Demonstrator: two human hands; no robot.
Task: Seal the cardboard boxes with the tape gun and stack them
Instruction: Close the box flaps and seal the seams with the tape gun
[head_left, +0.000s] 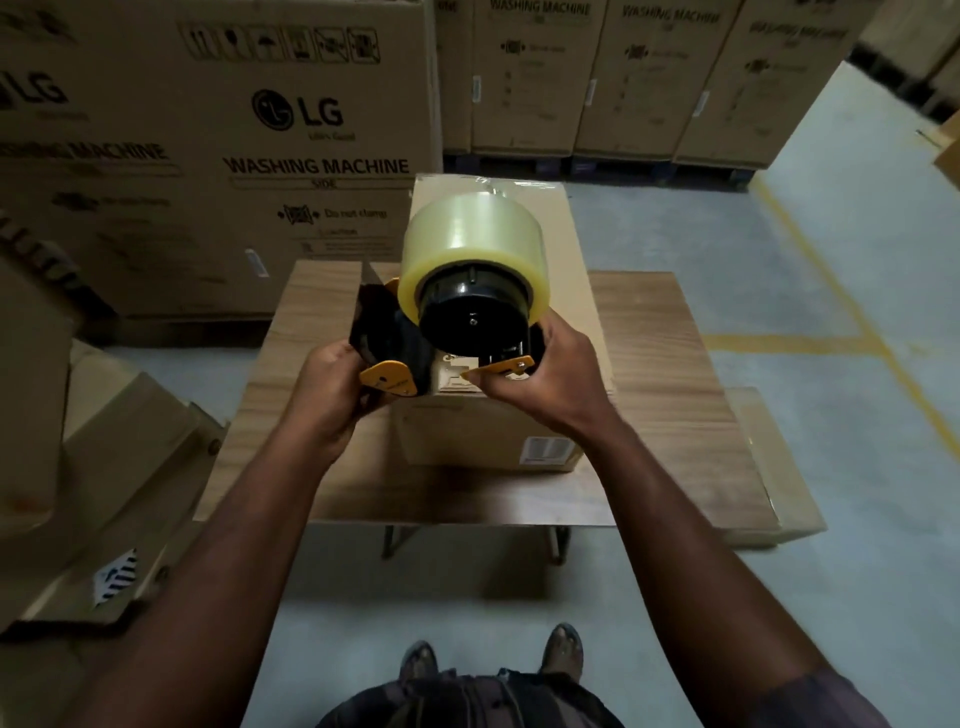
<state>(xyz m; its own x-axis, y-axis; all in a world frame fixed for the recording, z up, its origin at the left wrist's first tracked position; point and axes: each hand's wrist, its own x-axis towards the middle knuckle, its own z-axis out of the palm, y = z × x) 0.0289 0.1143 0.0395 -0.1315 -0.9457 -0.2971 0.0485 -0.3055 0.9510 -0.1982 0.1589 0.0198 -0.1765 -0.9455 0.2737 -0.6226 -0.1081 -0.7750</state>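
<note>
Nearest the camera, the person's shoes (563, 649) stand on the floor on the near side of the cardboard box (467, 436), and both forearms reach forward over it. The left hand (332, 384) wraps its fingers (340, 356) round the black frame at the left end of the tape gun (475, 322), beside a yellow plastic guard. The right hand (545, 374) pinches the yellow tab at the right end between thumb and fingers (496, 385). So both hands grip the tool and neither is free. The gun is held in the air just above the near top edge of the box, turned so that the hub and the fat, nearly full tape roll (467, 228) face the person. This looks like a hold for checking or threading the tape, not for laying it down, since the blade end does not press on the cardboard. The box lies lengthwise along the middle of the wooden worktop (675, 415), which puts its top seam in line with a pull toward the body. The gun hides most of that seam, so whether it is sealed cannot be told, though a glossy film (493, 183) shows at the far top edge. Beyond the box and to its left rises a big washing-machine carton (208, 156), with a row of similar cartons (649, 78) farther back.
</note>
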